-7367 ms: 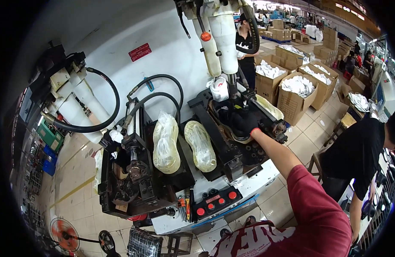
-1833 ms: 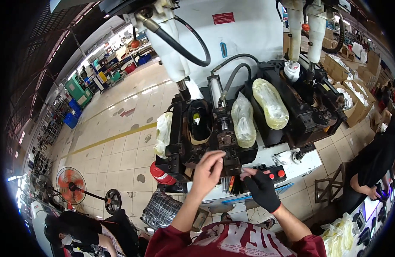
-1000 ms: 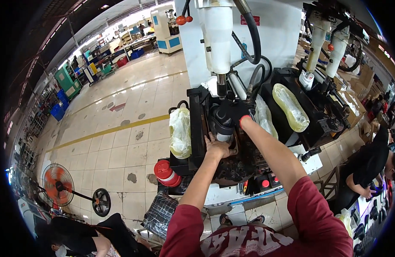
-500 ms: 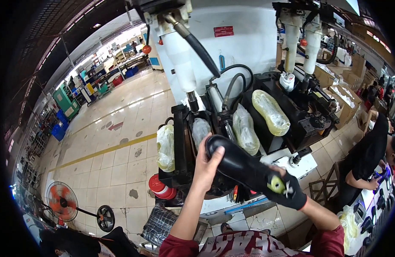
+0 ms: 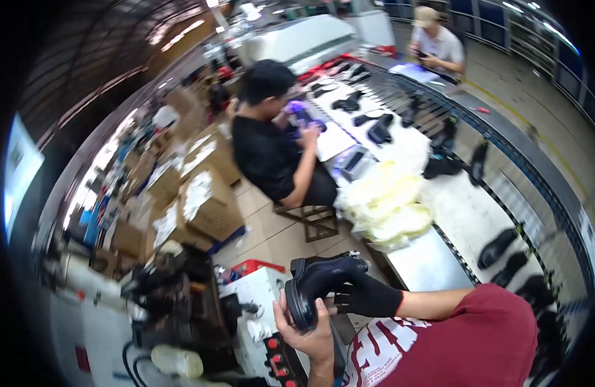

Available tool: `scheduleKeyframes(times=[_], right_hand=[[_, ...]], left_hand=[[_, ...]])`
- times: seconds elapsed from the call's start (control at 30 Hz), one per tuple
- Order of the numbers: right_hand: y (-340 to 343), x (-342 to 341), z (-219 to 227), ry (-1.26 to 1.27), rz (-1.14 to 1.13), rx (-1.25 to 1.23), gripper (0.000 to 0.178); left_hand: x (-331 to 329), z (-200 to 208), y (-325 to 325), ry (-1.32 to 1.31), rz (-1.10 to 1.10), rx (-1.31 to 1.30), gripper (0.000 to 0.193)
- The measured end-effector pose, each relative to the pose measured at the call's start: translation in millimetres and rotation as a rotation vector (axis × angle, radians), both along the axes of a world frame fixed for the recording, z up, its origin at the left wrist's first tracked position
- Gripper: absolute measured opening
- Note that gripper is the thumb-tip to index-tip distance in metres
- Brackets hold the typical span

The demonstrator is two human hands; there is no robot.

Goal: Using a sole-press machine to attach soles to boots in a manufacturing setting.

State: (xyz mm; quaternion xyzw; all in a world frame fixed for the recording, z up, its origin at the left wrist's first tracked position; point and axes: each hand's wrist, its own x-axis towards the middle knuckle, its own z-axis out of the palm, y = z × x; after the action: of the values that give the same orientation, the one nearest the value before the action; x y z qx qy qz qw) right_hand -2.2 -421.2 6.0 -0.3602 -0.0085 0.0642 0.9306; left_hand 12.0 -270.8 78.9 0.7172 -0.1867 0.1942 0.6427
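Note:
A glossy black shoe (image 5: 315,284) with a thick sole is held in front of me, low in the view, tilted with its sole side toward the left. My bare left hand (image 5: 313,335) grips its lower end, fingers on one side and thumb on the other. My right hand (image 5: 373,298), in a black glove with a red cuff edge, is at the shoe's other end; black on black blurs the exact grip, and some fingertips show below the shoe. A heap of pale yellow plastic bags (image 5: 394,200) lies on the white table end beyond my right hand.
A conveyor (image 5: 462,209) carrying several black shoes runs along the right. A person in black (image 5: 271,135) sits at its side, handling a shoe under violet light. Cardboard boxes (image 5: 210,206) stand left of them. A white machine panel with red buttons (image 5: 278,361) is beside my left hand.
My view has swung right, from the pressing machine to the conveyor. The shoe came along in my hands and turned more upright; the green piece in its opening no longer shows.

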Motion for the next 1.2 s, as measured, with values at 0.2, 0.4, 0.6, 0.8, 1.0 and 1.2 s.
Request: scheduleKeyframes(times=[0.2,0.4,0.6,0.8,1.0,1.2], right_hand=[[-137.3,-49.5,-63.2,0.225,-0.807,-0.074,0.051],[-307.5,-148.0,-191.9,0.887,-1.554,-0.49,0.057],[-432.9,-205.8,-263.5,1.582,-1.677,-1.043,0.057],[-432.6,-183.1,-246.7,1.771,-1.738,-1.037,0.055],[-446.0,-99.4,-197.7,0.903,-2.08,-1.467,0.046],[-512.0,58.5,-215.5,0.592,-1.42,-1.641,0.045]], left_hand=[[11.4,-78.5,-121.1,-0.114,-0.572,0.398,0.078],[34.0,-88.0,-154.8,0.089,-0.99,0.652,0.048],[90.2,-150.9,-120.6,0.386,-1.087,0.941,0.042],[117.0,-262.8,-62.8,0.699,-0.862,1.002,0.044],[85.8,-280.9,-18.3,0.994,-0.67,0.69,0.045],[101.0,-277.7,-5.0,0.994,-0.631,0.821,0.043]])
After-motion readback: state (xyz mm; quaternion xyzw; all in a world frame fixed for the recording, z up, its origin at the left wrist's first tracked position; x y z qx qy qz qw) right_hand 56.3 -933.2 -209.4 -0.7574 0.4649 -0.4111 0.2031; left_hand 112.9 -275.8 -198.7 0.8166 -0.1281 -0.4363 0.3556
